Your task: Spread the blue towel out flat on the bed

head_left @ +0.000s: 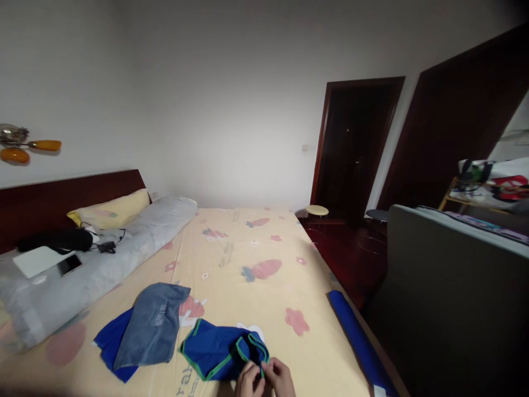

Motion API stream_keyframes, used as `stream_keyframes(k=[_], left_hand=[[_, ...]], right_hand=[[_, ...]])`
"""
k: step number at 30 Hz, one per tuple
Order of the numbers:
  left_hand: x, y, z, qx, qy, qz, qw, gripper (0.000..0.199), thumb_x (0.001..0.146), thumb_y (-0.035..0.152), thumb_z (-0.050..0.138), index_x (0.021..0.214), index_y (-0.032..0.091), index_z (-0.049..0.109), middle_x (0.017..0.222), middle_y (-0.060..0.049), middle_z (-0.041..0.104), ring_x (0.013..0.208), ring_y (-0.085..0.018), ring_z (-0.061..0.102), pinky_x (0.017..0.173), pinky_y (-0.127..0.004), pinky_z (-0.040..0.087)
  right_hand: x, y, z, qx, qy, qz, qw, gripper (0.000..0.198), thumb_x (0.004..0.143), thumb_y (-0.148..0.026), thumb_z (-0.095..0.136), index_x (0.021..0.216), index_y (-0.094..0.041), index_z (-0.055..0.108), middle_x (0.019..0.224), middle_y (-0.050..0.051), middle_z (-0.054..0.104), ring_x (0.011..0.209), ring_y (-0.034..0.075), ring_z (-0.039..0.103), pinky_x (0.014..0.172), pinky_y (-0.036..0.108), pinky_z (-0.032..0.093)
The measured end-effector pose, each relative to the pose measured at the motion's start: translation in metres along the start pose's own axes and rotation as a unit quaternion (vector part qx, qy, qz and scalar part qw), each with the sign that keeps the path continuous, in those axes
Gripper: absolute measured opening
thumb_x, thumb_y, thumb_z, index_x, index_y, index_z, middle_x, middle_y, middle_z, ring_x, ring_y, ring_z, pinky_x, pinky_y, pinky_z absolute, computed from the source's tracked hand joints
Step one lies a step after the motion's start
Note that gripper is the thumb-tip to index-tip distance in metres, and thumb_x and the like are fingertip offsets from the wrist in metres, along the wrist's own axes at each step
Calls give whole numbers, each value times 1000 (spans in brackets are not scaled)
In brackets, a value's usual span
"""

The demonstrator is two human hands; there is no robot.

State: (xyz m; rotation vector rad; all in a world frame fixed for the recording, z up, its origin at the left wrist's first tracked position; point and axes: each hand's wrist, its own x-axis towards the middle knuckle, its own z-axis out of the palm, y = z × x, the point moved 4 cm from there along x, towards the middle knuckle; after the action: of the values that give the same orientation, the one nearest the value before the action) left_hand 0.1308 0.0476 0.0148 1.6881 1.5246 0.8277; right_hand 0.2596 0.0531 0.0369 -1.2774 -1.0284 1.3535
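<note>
Where the soft blue cloth with green piping [219, 353] lies crumpled on the floral-print bed [256, 248], your left hand [248, 381] and right hand [281, 377] both pinch its folded edge. Just beside it, a limp grey towel [151, 325] overlaps a flat blue cloth [111, 342].

Blue green-trimmed cloth garment [219, 353]: soft, matt knit.
Grey cloth towel [152, 325]: dull, faintly napped.
Cream flower-printed bed sheet [256, 248]: smooth matt cotton.
Dark wooden headboard [61, 198]: polished, low sheen.
</note>
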Motion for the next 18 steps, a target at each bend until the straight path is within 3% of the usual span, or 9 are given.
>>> stream_keyframes(k=[3, 6, 9, 12, 15, 18], left_hand=[[1, 29, -13, -13, 22, 31, 999, 29, 80, 48, 45, 66, 29, 61, 80, -9, 68, 79, -25, 64, 77, -41, 53], [5, 42, -23, -38, 47, 42, 997, 30, 80, 54, 44, 63, 32, 57, 76, -9, 66, 76, -25, 63, 76, -41, 52], [9, 38, -35, -58, 105, 18, 993, 38, 80, 62, 39, 62, 32, 53, 72, -7, 64, 73, -24, 62, 75, -40, 51], [13, 26, -48, -111, 157, -36, 981, 51, 73, 76, 38, 63, 29, 53, 66, -4, 62, 71, -22, 61, 75, -39, 52], [21, 16, -63, -180, 175, -88, 964, 66, 57, 90, 40, 63, 26, 56, 61, -1, 60, 63, -21, 60, 63, -37, 53], [29, 12, -82, -209, 184, -109, 954, 74, 54, 93, 37, 70, 25, 60, 64, -2, 64, 65, -21, 64, 59, -35, 53]], right_hand=[[0, -17, -7, -2, 2, -14, 1000, 56, 54, -74, 66, 50, -22, 47, 47, -5, 45, 54, 12, 41, 57, 29, 35], [0, -27, -18, -4, 6, -27, 1000, 54, 58, -73, 64, 53, -21, 53, 50, -4, 50, 55, 12, 43, 57, 28, 36], [0, -27, -31, 14, 23, -28, 999, 52, 59, -71, 65, 58, -20, 57, 56, -3, 55, 60, 12, 48, 59, 27, 37], [1, -18, -45, 95, 42, 26, 994, 54, 52, -71, 71, 63, -21, 57, 59, -4, 59, 64, 14, 56, 60, 26, 39], [-1, -16, -54, 164, 31, 68, 984, 54, 49, -69, 75, 66, -22, 54, 60, -5, 61, 60, 14, 60, 63, 28, 43], [-3, -31, -66, 197, 52, 41, 978, 47, 56, -64, 74, 71, -23, 57, 68, -5, 65, 64, 13, 60, 72, 30, 48]])
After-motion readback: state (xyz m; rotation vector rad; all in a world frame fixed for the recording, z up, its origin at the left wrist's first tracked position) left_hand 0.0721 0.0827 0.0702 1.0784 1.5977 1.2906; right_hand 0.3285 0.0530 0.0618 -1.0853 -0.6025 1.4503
